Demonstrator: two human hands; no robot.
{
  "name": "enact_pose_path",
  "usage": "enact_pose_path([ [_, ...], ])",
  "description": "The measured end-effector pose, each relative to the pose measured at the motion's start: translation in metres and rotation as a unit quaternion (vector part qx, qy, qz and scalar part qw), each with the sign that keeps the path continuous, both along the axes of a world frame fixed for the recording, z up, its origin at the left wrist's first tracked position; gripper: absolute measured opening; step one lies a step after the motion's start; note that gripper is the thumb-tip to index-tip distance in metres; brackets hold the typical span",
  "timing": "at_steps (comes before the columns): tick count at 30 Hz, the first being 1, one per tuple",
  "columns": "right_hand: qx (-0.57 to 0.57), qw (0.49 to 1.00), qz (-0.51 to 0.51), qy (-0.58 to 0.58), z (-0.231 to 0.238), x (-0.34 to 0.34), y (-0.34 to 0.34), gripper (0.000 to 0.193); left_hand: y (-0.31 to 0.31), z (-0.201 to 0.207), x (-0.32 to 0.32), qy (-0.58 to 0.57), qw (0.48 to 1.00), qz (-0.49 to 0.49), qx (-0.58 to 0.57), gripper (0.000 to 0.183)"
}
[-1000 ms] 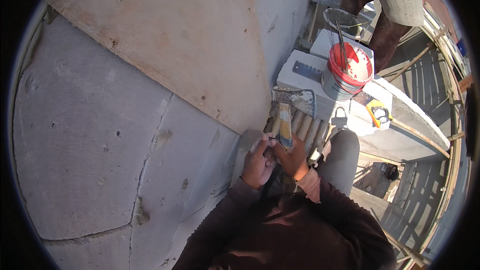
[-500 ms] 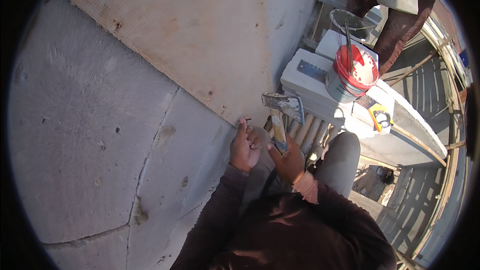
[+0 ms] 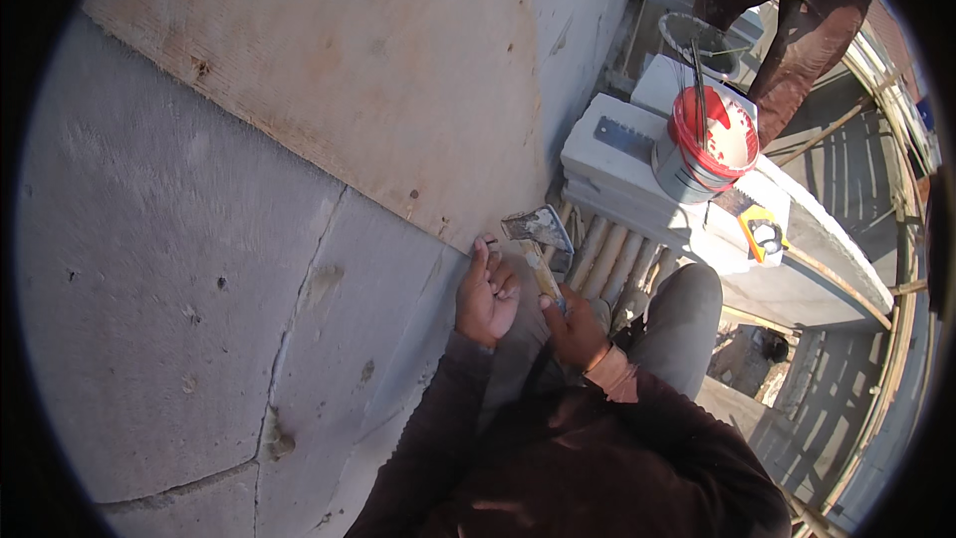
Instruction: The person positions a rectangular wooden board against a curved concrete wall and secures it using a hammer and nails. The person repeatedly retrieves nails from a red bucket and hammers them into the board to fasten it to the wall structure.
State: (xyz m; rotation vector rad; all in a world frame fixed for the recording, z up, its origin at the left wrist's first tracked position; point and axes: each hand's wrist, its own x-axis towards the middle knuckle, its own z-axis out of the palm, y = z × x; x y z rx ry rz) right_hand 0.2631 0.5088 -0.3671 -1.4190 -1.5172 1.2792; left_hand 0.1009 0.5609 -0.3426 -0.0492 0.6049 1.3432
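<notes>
My left hand [image 3: 486,304] is pinched around a small dark nail [image 3: 492,240] at the lower corner of a plywood board [image 3: 368,90]. The board lies flat against a grey block wall [image 3: 189,289]. In my right hand [image 3: 578,334] is a hatchet [image 3: 541,227] with a mortar-stained head and a worn wooden handle. The fingers wrap the lower handle, and the head is just right of the nail, near my left fingertips. Whether the head touches the nail I cannot tell.
White blocks [image 3: 597,154] to the right carry a red-rimmed bucket [image 3: 703,154], a notched metal blade and a yellow-handled saw [image 3: 762,234]. A co-worker's legs [image 3: 812,60] are beyond, beside a mortar tub [image 3: 702,40]. Bamboo poles [image 3: 607,259] form the platform beneath me.
The hatchet head has swung down and left, closer to the nail. My left hand stays at the board's corner. The co-worker's pale container has shifted upward.
</notes>
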Motion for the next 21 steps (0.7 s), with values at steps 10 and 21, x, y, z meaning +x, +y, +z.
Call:
enact_pose_path([
  [10, 0.057, 0.996, -0.042, 0.062, -0.011, 0.001, -0.012, 0.047, -0.004, -0.005, 0.001, -0.049, 0.999, -0.018, 0.012, 0.018],
  [21, 0.118, 0.988, -0.060, 0.074, -0.011, 0.018, -0.003, 0.044, -0.010, 0.005, -0.002, 0.019, 0.998, -0.052, -0.012, 0.028],
])
